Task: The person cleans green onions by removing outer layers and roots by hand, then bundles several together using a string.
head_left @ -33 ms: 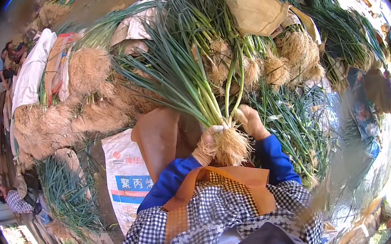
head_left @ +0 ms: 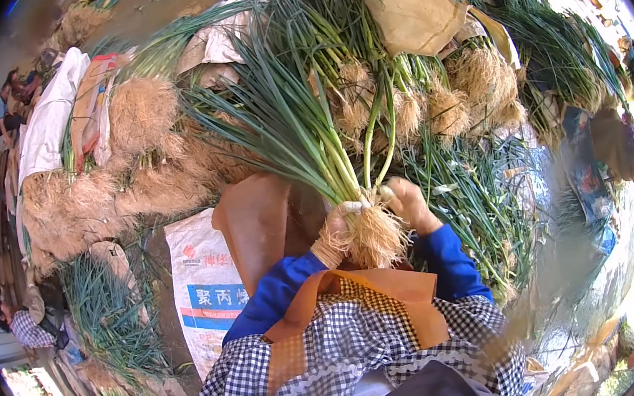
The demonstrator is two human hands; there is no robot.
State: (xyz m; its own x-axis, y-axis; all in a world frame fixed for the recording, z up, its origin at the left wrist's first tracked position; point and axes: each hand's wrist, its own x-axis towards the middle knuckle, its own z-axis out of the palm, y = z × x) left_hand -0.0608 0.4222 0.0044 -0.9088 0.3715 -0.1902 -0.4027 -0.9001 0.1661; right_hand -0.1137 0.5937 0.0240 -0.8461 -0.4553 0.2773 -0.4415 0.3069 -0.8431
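My left hand [head_left: 340, 229] is closed around the white lower stalks of a bunch of green onions [head_left: 338, 161]. The bunch leans up and to the left, its long green leaves fanning out. Its straw-coloured roots [head_left: 377, 239] hang below my left fingers. On the right side of the bunch, my right hand [head_left: 407, 202] is closed, with curled fingertips against the base of the stalks. Whatever lies between those fingertips is too small to make out. Two thicker pale stalks [head_left: 381, 156] stand apart from the rest, just above my right hand.
Rooted onion bundles [head_left: 144, 115] lie in a row ahead, partly under sacks and a tan sheet [head_left: 413, 11]. Loose green leaves [head_left: 481, 212] cover the ground to my right, with another heap [head_left: 110, 320] at left. A printed white sack [head_left: 197, 249] lies beside my left arm. People sit farther off.
My right hand has shifted slightly down and to the right, its fingers curling more at the stalk base. My left hand and the bunch have barely moved.
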